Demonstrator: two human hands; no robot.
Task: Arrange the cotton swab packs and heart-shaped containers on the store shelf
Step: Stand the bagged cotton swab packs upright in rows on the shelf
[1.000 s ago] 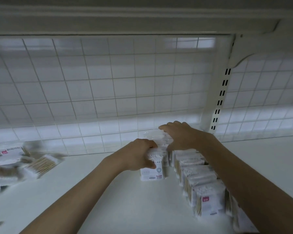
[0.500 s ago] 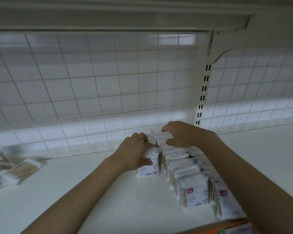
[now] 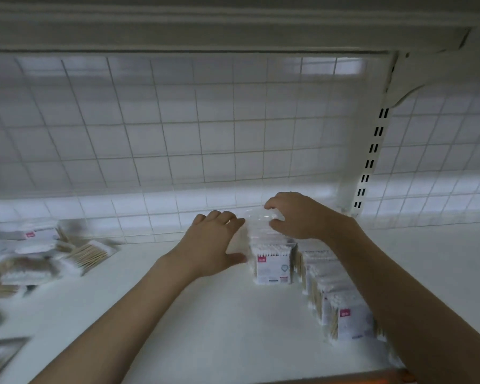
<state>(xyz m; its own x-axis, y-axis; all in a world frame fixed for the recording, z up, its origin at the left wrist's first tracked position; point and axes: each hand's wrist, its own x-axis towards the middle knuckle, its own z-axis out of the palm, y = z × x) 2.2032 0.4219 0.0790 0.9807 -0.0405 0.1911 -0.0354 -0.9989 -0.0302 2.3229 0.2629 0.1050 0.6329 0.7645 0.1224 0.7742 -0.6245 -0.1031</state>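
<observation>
A short row of upright cotton swab packs (image 3: 273,266) with pink labels stands on the white shelf (image 3: 219,314), near the back. My left hand (image 3: 214,245) lies against the left side of that row, fingers relaxed and thumb touching the front pack. My right hand (image 3: 297,217) curls over the clear top of the rear packs, thumb and fingers pinching them. A second, longer row of packs (image 3: 344,317) runs toward me under my right forearm. No heart-shaped container is in view.
A loose pile of swab packs (image 3: 39,259) lies at the far left of the shelf. A wire grid (image 3: 178,148) backs the shelf, with a slotted upright post (image 3: 372,162) at the right. An upper shelf (image 3: 233,29) hangs overhead.
My left hand has let go of the front pack and now rests flat against the row's side. My right hand stays on the rear packs. The view has swung left.
</observation>
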